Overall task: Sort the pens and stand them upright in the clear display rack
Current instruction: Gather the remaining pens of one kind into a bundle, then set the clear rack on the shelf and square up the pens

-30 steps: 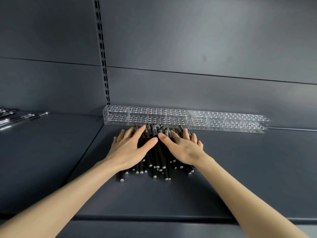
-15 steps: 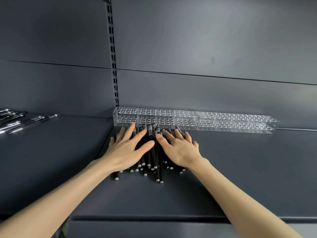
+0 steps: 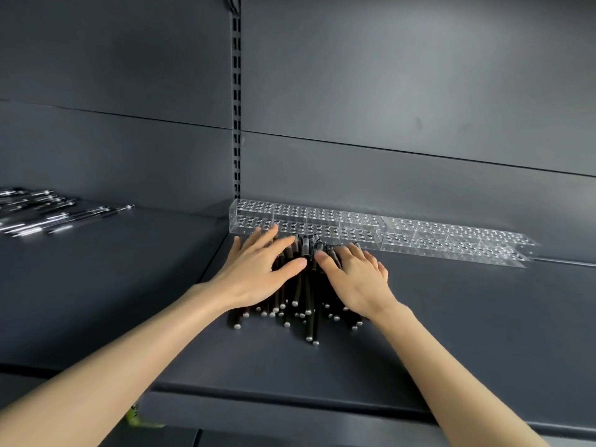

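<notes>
A heap of black pens [image 3: 304, 304] with small silver end caps lies flat on the dark shelf, pointing toward the back wall. My left hand [image 3: 258, 272] rests palm down on the left half of the heap, fingers spread. My right hand [image 3: 353, 279] lies flat on the right half, thumb nearly touching the left thumb. Neither hand grips a pen. Just behind the heap, against the back wall, stands the long clear display rack [image 3: 451, 237], two tiers of round holes, with no pens in it. The far tips of the pens reach the rack's front wall.
A second group of black pens with silver clips [image 3: 48, 214] lies on the neighbouring shelf at the far left. A slotted upright rail [image 3: 236, 124] runs up the back wall above the rack's left end. The shelf's front edge [image 3: 290, 401] crosses below my forearms.
The view has shifted so the rack and pens sit further right and higher. Both hands stay flat on the heap, slid slightly toward the rack; the pens have spread a little.
</notes>
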A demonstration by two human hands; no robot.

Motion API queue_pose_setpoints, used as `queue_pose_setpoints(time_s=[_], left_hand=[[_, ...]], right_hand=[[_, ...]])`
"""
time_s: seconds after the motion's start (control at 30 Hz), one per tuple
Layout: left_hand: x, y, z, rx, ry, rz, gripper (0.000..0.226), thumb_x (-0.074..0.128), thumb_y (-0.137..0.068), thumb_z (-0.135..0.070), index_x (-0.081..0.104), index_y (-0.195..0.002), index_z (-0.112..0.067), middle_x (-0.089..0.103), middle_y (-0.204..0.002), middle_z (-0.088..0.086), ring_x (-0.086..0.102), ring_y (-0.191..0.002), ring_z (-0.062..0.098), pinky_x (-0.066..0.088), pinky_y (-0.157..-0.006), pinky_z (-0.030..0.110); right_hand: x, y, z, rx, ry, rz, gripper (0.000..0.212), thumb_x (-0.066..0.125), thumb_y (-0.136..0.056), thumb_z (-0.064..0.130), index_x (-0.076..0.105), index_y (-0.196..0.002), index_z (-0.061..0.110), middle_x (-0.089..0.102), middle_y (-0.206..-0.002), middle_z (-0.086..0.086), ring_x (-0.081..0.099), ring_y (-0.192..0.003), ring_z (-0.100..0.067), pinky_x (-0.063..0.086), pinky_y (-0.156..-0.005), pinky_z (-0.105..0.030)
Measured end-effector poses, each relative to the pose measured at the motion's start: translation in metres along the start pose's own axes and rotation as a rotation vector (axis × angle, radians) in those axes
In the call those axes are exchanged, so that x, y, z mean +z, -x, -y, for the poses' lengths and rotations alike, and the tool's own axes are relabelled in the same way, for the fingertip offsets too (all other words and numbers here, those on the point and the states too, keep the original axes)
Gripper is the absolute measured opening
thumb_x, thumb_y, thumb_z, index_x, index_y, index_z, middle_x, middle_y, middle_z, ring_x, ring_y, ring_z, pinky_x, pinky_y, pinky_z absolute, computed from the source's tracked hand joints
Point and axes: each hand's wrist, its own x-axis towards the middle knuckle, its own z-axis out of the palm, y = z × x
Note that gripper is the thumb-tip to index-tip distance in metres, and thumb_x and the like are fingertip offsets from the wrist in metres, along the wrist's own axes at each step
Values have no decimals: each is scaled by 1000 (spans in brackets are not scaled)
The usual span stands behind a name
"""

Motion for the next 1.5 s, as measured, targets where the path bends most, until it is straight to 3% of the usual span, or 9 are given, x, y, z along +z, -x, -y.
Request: queue_pose_setpoints(time_s=[0.13,0.3,0.47,0.6,0.9,1.03,1.17,1.33,1.5], left_hand=[[-20,7,-1,95,33,-165,58,40,-90,-60,41,-139,-27,38,-146,-9,30,-136,13,25,-110,34],[-58,22,19,115,65,-268,41,50,-90,-50,56,-122,-25,60,-119,-9,55,-109,8,46,-93,34],[-105,59,71,42,100,-371,19,55,-88,-43,64,-97,-29,67,-87,-14,62,-83,3,47,-70,27],[-139,104,137,-8,77,-403,13,56,-88,-39,65,-87,-29,66,-77,-16,60,-76,-3,47,-68,21],[-192,176,302,-87,15,-358,15,57,-89,-34,67,-96,-25,64,-89,-16,60,-85,3,50,-79,31],[-207,178,352,-110,-24,-305,23,55,-90,-39,63,-107,-26,57,-103,-17,57,-96,9,47,-83,32],[-223,163,393,-162,-17,-307,29,54,-90,-43,57,-114,-28,53,-115,-12,49,-111,13,41,-89,33],[-234,132,433,-217,-162,-218,51,50,-88,-55,47,-129,-24,43,-130,-5,36,-124,18,31,-97,34],[-238,97,453,-194,-220,-123,69,46,-81,-69,44,-131,-21,41,-134,-2,34,-124,21,32,-100,36]], right_hand=[[-10,1,16,-122,8,-171,49,41,-94,49,51,-128,15,51,-134,-5,39,-126,-33,28,-104,-43],[-18,3,58,-242,-76,-247,38,48,-94,40,57,-121,14,61,-121,-6,55,-110,-30,43,-91,-38],[-5,5,132,-322,-119,-255,27,48,-91,35,64,-104,18,69,-103,-2,61,-97,-26,48,-83,-37],[34,14,205,-346,-176,-233,22,50,-91,33,65,-97,19,69,-89,2,62,-87,-24,49,-78,-35],[138,37,359,-335,-181,-96,25,47,-93,36,63,-97,17,69,-93,1,62,-88,-24,49,-76,-33],[162,26,402,-300,-160,-52,27,47,-94,37,61,-94,14,68,-92,-3,61,-86,-28,51,-78,-38],[183,2,433,-256,-115,-34,26,47,-93,37,60,-98,16,66,-99,-2,59,-94,-30,47,-77,-34],[210,-38,455,-211,-5,-17,42,47,-93,45,52,-124,16,51,-125,-5,37,-123,-30,39,-91,-38],[224,-75,457,-5,63,16,57,41,-90,58,44,-129,16,30,-142,-12,20,-134,-38,27,-105,-46]])
